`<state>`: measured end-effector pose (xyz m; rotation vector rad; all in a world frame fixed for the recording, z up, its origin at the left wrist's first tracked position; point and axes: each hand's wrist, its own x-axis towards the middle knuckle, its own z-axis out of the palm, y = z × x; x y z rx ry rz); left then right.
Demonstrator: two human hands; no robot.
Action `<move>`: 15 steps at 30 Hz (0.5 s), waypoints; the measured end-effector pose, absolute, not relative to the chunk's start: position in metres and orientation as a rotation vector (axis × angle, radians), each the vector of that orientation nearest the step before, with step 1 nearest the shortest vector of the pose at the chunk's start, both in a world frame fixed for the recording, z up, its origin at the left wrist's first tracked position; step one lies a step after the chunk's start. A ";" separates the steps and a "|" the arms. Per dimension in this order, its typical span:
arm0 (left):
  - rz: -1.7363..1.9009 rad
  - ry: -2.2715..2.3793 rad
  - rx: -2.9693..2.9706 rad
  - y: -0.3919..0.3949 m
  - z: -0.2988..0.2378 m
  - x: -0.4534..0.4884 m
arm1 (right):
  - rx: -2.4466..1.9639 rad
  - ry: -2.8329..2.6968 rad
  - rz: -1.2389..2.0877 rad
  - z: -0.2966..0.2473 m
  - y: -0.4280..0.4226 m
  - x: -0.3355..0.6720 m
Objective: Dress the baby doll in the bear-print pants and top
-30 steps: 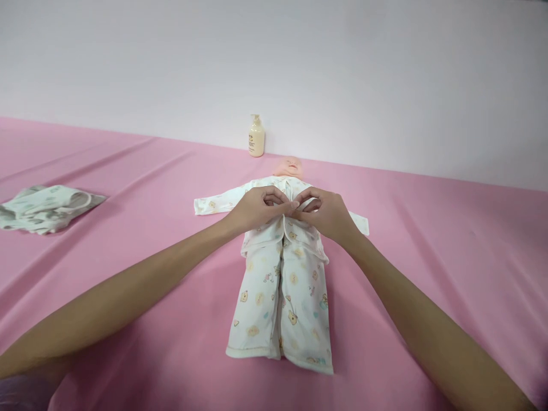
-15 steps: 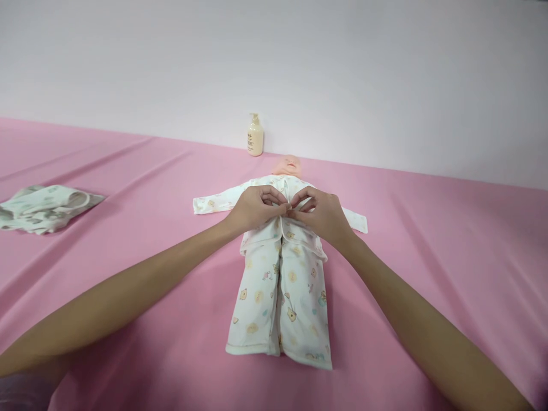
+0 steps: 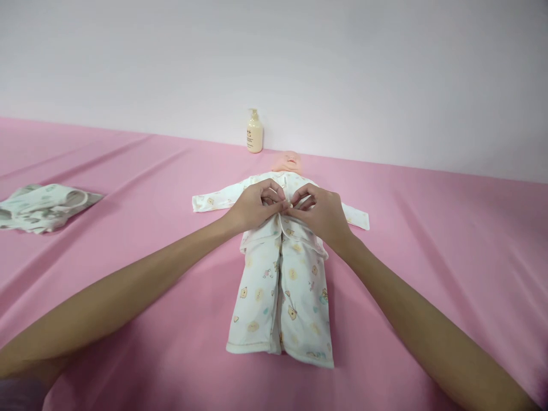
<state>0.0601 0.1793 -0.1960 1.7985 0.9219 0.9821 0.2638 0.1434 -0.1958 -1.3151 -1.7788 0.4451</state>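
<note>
A baby doll (image 3: 287, 161) lies on its back on the pink sheet (image 3: 428, 240), dressed in a white printed shirt (image 3: 222, 197) and matching trousers (image 3: 282, 297). My left hand (image 3: 254, 206) and my right hand (image 3: 321, 212) meet over the doll's chest. Both pinch the shirt's front edges together at the middle, fingertips touching. The fastening between my fingers is too small to make out.
A cream pump bottle (image 3: 254, 132) stands against the white wall behind the doll's head. A folded pale-green printed cloth (image 3: 43, 206) lies at the far left of the sheet.
My hands have crept slightly up the doll's chest, still pinching the shirt front. The view has tilted a little.
</note>
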 end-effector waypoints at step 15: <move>0.946 0.933 1.718 0.173 -0.193 0.062 | -1.184 -1.947 0.365 -0.198 0.151 0.275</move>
